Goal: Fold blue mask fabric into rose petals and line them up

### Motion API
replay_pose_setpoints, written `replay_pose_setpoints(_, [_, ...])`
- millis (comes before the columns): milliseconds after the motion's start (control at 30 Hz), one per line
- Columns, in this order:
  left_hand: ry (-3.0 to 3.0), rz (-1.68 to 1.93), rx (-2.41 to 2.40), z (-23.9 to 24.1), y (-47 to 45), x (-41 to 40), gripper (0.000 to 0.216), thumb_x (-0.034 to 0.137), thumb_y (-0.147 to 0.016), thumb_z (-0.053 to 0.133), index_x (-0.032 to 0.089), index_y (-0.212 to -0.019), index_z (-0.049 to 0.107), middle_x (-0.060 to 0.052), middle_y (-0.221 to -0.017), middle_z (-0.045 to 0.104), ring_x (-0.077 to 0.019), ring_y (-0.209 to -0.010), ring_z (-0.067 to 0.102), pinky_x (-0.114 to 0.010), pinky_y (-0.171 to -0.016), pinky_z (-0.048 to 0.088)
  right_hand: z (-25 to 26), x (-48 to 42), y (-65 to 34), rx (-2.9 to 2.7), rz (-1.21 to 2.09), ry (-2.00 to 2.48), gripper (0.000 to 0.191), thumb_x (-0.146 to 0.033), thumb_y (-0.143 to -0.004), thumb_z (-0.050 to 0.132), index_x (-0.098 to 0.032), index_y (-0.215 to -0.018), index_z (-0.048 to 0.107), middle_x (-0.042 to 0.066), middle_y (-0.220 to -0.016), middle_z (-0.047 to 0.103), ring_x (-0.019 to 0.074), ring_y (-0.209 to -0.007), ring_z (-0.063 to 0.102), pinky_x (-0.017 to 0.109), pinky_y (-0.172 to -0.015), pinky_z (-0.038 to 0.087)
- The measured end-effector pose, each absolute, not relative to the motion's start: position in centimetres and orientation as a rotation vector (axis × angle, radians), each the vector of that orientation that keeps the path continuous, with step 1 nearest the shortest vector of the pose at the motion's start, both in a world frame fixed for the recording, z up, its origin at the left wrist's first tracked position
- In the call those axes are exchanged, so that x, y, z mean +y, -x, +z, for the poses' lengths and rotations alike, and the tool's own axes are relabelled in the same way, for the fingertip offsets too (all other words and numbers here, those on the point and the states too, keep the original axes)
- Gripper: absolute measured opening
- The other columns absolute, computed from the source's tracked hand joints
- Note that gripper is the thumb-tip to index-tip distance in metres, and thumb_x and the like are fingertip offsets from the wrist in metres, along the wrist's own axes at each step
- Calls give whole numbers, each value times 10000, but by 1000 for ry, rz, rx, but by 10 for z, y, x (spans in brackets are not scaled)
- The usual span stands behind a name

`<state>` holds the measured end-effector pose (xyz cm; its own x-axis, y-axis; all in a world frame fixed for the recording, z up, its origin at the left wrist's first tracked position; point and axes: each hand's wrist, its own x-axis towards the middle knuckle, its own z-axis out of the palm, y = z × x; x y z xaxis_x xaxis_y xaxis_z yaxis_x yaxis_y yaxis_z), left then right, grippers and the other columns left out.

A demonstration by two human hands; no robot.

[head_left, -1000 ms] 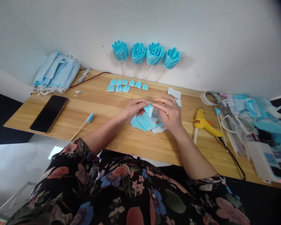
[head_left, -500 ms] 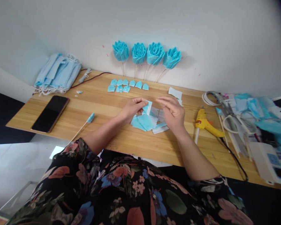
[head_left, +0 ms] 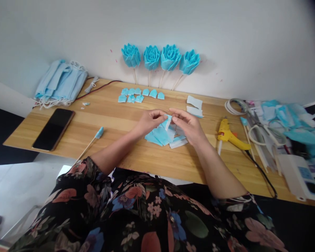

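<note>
My left hand (head_left: 148,121) and my right hand (head_left: 188,125) meet over the middle of the wooden table (head_left: 120,119). Both pinch one small blue fabric piece (head_left: 168,121) between their fingertips. Right under the hands lies a loose pile of blue and white fabric squares (head_left: 161,136). Several folded blue petals (head_left: 140,96) lie in a row further back. Several finished blue fabric roses on sticks (head_left: 160,57) lean against the white wall.
A black phone (head_left: 53,128) and a stack of blue face masks (head_left: 60,84) lie at the left. A stick with a blue tip (head_left: 91,141) rests nearby. A yellow glue gun (head_left: 229,136), scissors, cut scraps and a white box crowd the right side.
My right hand let go and pulled slightly right, then came back and pinched the blue piece again with the left. The view shifted slightly.
</note>
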<state>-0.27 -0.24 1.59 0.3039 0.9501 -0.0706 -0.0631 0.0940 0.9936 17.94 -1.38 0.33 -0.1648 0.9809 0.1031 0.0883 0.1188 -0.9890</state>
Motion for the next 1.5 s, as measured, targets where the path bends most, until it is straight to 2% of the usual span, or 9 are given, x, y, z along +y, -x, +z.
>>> replay_pose_setpoints(133, [-1315,995,939,10,3,-2,208,343,-769,705,139,-743,674,36,-620,567,-57,-543,437,-211,-549,359,5,-15,-178,-1393,1252,1098,345,-353,-770,754,-290,-1109,740,-18,-824,618,120,-721,555,281,-654,489])
replay_pose_setpoints(333, [-1311,973,956,16,3,-2,267,410,-791,696,148,-750,660,43,-563,525,-62,-511,426,-212,-511,344,4,-13,-178,-1357,1233,1083,342,-289,-746,749,-299,-1088,748,-25,-809,602,118,-718,538,284,-663,462])
replay_pose_setpoints(600, [-1206,938,954,16,2,-2,174,272,-755,725,137,-692,637,52,-538,527,-45,-481,423,-192,-488,328,2,-13,-178,-1418,1190,1087,370,-300,-784,714,-288,-1154,714,-27,-800,622,118,-689,563,286,-633,486])
replay_pose_setpoints(733, [-1058,981,982,12,4,1,191,270,-791,717,139,-695,615,47,-513,521,-45,-447,435,-186,-463,329,2,-12,-182,-1497,971,1069,344,-301,-870,633,-316,-1210,681,6,-980,711,167,-892,653,359,-816,555])
replay_pose_setpoints(833, [-976,1011,930,10,7,3,239,300,-803,729,141,-679,601,43,-495,514,-44,-432,432,-186,-452,333,2,-11,-184,-1677,662,1060,359,-235,-891,590,-338,-1228,660,23,-1141,709,216,-1063,645,415,-871,564])
replay_pose_setpoints(1033, [-877,1040,833,5,8,7,262,305,-816,731,145,-672,582,41,-514,521,-44,-433,441,-186,-443,330,1,-9,-181,-2022,90,942,374,-163,-874,626,-347,-1199,637,31,-1230,670,269,-1171,599,527,-1025,470])
replay_pose_setpoints(1233, [-882,1007,839,4,7,6,247,322,-820,732,142,-708,604,49,-494,518,-43,-418,437,-181,-436,323,-1,-10,-179,-2073,-21,920,248,-227,-883,657,-368,-1086,659,3,-1313,600,283,-1244,539,535,-1031,454])
replay_pose_setpoints(1367, [-924,1014,845,2,6,6,257,332,-817,737,144,-706,603,52,-494,521,-37,-410,423,-179,-433,320,-1,-11,-177,-2073,-45,894,149,-204,-896,640,-341,-935,683,-16,-1234,631,261,-1212,555,517,-1044,441])
replay_pose_setpoints(1500, [-984,1073,858,1,5,4,239,316,-824,728,136,-711,620,49,-515,522,-35,-437,431,-175,-443,333,-2,-12,-176,-2049,-17,901,111,-217,-902,632,-314,-914,683,2,-1194,647,259,-1191,565,513,-1029,445])
